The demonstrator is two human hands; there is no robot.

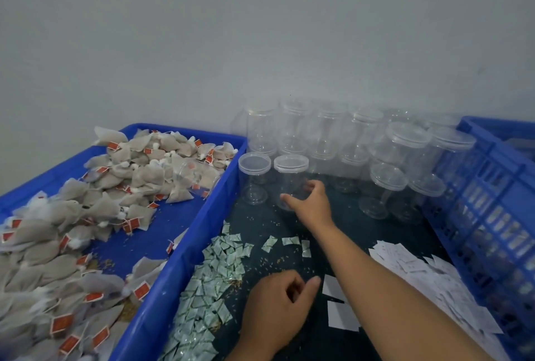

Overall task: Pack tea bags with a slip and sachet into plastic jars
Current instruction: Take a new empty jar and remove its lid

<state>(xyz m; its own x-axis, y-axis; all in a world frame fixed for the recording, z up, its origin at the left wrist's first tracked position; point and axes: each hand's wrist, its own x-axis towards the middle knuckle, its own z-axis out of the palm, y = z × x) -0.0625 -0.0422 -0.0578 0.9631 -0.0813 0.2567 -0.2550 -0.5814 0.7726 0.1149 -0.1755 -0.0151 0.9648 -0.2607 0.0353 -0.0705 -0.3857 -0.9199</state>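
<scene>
A clear plastic jar [290,175] with a lid stands at the front of a cluster of lidded jars [362,140]. My right hand [311,201] reaches forward and wraps around its lower part. My left hand [278,302] hovers low over the dark table beside the pile of small green-white sachets [214,271], fingers curled, nothing visibly in it. Tea bags [86,216] with red tags fill the blue tray [185,247] on the left. White paper slips [417,271] lie scattered on the right.
A clear jar [197,176] lies on its side among the tea bags. A blue slatted crate [492,210] stands at the right edge. A grey wall backs the jars. Loose grains dot the table [289,244].
</scene>
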